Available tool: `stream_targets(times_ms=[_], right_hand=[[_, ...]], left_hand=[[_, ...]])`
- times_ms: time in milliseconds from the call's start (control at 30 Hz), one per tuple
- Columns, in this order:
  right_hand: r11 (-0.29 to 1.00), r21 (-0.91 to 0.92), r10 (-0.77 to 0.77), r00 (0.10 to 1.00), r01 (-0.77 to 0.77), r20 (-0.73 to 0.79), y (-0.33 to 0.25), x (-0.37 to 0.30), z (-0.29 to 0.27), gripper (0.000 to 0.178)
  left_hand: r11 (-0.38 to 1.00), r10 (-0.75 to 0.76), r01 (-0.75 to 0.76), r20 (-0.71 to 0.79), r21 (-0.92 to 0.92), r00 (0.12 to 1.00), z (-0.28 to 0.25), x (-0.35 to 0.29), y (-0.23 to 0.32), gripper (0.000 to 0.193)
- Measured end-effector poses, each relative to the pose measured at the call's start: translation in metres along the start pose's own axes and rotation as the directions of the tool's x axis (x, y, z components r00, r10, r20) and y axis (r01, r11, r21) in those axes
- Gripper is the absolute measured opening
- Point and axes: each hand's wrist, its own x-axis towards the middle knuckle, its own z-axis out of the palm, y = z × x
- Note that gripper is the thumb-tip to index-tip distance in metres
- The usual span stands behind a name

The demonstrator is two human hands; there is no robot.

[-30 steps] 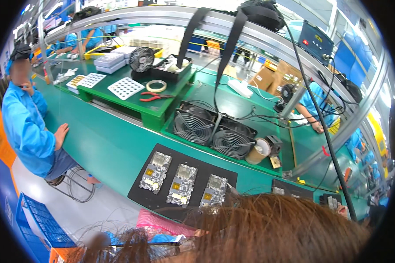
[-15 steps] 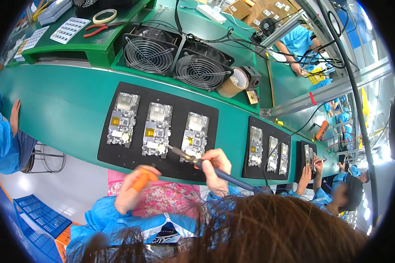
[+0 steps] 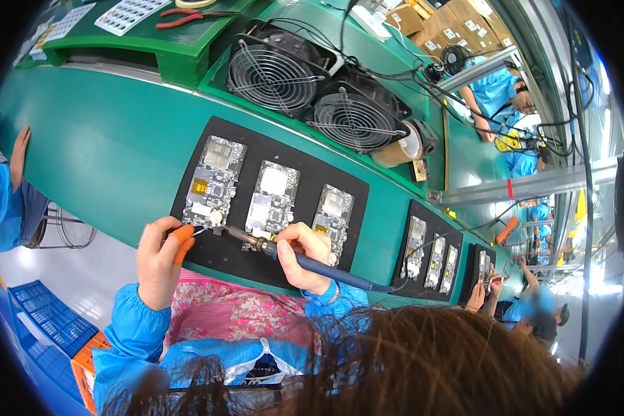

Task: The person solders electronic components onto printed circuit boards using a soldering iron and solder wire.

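My right hand (image 3: 304, 258) grips a soldering iron (image 3: 336, 274) with a dark blue handle, its tip pointing left at the lower edge of the leftmost circuit board (image 3: 215, 182). Close to that same edge, beside a round pale part, my left hand (image 3: 157, 267) is closed in a pinch. Orange covers (image 3: 181, 244) sit on its fingertips, and a thin piece sticks out of them, too fine to name. Two more boards, a middle circuit board (image 3: 273, 197) and a right circuit board (image 3: 335, 211), lie on the same black mat (image 3: 308, 197). The iron passes over the middle board's lower end.
Two fans (image 3: 274, 78) with wire grilles stand behind the mat, next to a cardboard roll (image 3: 401, 147). Red-handled pliers (image 3: 180, 17) lie on a green shelf. A second mat (image 3: 423, 211) with boards is to the right. Co-workers sit left, right and across; cables cross the bench.
The iron's tip has gone from the middle board to the leftmost board's lower edge. My left hand has risen from the bench's near edge to that spot. The whole view has shifted.
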Motion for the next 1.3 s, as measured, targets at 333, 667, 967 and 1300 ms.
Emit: stream_targets(times_ms=[333,667,967,1300], right_hand=[[0.990,-0.092,-0.098,0.992,0.105,0.075,0.012,0.006,0.009,0.008],[0.989,-0.093,-0.106,0.988,0.117,0.115,0.020,0.004,0.011,0.008],[0.991,-0.070,-0.106,0.987,0.115,0.117,0.023,0.003,0.012,0.009],[0.992,-0.040,-0.115,0.988,0.120,0.105,0.022,0.006,0.013,0.009]], left_hand=[[0.977,-0.043,0.028,-0.065,-0.213,0.997,0.015,-0.006,-0.008,0.028],[0.978,-0.060,0.051,-0.041,-0.200,0.997,0.018,-0.004,-0.006,0.027],[0.977,-0.016,0.004,-0.052,-0.211,0.999,0.027,0.000,-0.006,0.025],[0.988,0.066,-0.063,0.019,-0.143,0.998,0.023,0.010,-0.004,0.025]])
